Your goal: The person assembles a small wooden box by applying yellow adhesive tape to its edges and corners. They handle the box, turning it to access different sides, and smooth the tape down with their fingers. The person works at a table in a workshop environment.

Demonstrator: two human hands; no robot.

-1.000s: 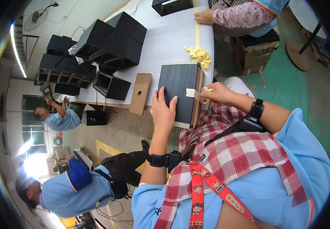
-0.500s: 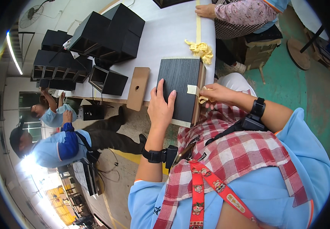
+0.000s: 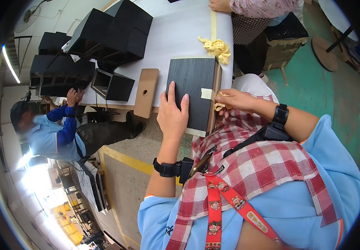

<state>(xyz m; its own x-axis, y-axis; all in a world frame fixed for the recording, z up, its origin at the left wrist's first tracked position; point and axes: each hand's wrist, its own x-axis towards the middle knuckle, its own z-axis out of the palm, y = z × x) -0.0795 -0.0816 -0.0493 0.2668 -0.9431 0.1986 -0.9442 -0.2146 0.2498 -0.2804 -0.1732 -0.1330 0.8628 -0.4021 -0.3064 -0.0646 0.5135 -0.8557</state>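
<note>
A black wood-grain box [image 3: 190, 77] rests at the table's near edge, with pale tape along its rims. My left hand [image 3: 173, 110] lies on its top face, fingers spread, holding nothing. At the box's right side my right hand [image 3: 232, 100] is closed on a crumpled bit of yellow masking tape [image 3: 219, 106]. Next to those fingers, a short pale strip of tape [image 3: 207, 93] sticks to the top face and reaches its right edge. The fingertips of my right hand are partly hidden.
A brown board with a hole [image 3: 146, 91] lies left of the box. Crumpled yellow tape [image 3: 217, 50] sits beyond it on the white-covered table [image 3: 176, 25]. Black cabinets [image 3: 109, 33] stand at the left. One co-worker's hand [image 3: 220, 5] is at the far edge; another person [image 3: 59, 129] stands left.
The person at the left has moved up to the table, hands now by the black cabinets. The whole view has shifted slightly. My hands keep nearly the same places on the box.
</note>
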